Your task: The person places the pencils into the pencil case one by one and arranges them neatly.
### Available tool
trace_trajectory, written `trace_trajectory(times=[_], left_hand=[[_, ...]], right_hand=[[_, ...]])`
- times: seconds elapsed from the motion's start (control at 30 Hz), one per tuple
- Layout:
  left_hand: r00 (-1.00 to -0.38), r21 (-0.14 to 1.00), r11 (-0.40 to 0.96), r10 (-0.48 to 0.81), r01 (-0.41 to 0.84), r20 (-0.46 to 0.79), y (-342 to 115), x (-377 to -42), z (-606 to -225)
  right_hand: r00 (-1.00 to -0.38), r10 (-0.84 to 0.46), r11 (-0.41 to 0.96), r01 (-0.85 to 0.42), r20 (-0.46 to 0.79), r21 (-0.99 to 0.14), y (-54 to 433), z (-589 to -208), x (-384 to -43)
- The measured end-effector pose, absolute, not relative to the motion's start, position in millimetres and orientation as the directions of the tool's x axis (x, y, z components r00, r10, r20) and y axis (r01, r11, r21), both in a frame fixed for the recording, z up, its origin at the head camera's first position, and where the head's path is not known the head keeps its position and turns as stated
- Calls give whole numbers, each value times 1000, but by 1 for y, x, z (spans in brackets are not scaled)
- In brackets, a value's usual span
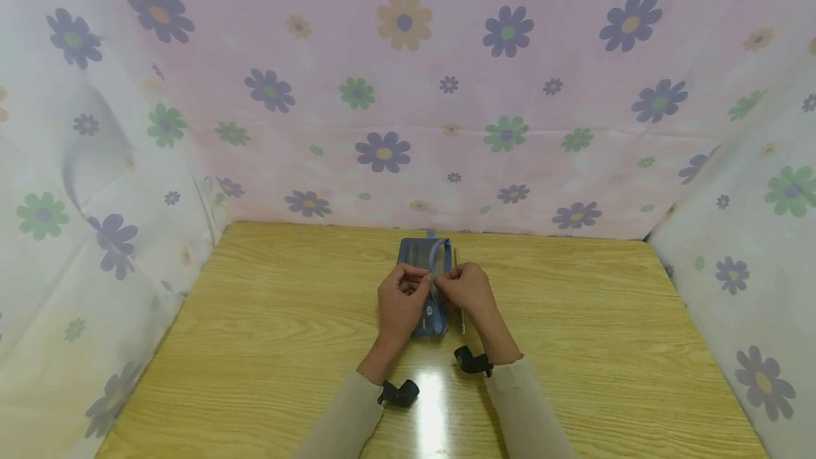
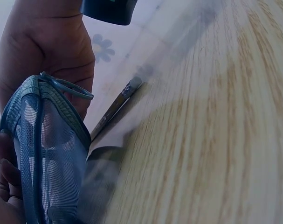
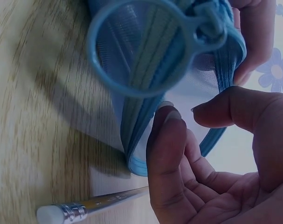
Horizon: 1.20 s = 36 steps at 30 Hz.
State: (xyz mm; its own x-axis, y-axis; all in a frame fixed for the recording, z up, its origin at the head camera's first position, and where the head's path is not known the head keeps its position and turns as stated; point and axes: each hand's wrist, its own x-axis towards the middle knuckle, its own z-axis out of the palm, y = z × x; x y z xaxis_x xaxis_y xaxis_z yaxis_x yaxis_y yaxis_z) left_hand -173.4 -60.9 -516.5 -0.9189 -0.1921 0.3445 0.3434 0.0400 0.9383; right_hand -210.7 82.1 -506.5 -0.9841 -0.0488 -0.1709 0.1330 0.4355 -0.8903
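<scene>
A blue mesh zip pouch lies lengthwise near the table's far edge, its zip edges parted in a curve. My left hand grips the pouch's edge, fingers curled against the mesh in the left wrist view. On the other side, my right hand has curled fingers at the zip edge; a gap shows between thumb and fingertips in the right wrist view. A ring-shaped zip pull hangs close to the right wrist camera. Beside the pouch lies a pencil, its white eraser end towards me.
The wood-grain table spreads around both hands. Flower-printed cloth stands behind it and along both sides. Each wrist carries a black camera mount, the left one and the right one.
</scene>
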Motion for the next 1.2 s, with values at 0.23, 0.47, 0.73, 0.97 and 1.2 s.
trace_trajectory(times=[0.23, 0.47, 0.73, 0.97, 1.2], left_hand=[[-918, 939, 39, -202, 342, 343, -60, -174, -517], [-916, 936, 35, -198, 349, 349, -60, -174, -517], [-917, 937, 33, -199, 347, 346, -60, -174, -516], [-916, 937, 43, -198, 347, 349, -60, -173, -513], [-916, 937, 42, -200, 347, 348, -60, -172, -513]], right_hand=[[-983, -29, 457, 147, -180, -877, 83, -504, -211], [-986, -28, 477, 130, -163, -869, 86, -505, -210], [-991, -13, 524, 106, -132, -845, 93, -507, -208], [-994, 6, 586, 93, -110, -805, 103, -510, -207], [-997, 19, 620, 67, -70, -781, 112, -517, -209]])
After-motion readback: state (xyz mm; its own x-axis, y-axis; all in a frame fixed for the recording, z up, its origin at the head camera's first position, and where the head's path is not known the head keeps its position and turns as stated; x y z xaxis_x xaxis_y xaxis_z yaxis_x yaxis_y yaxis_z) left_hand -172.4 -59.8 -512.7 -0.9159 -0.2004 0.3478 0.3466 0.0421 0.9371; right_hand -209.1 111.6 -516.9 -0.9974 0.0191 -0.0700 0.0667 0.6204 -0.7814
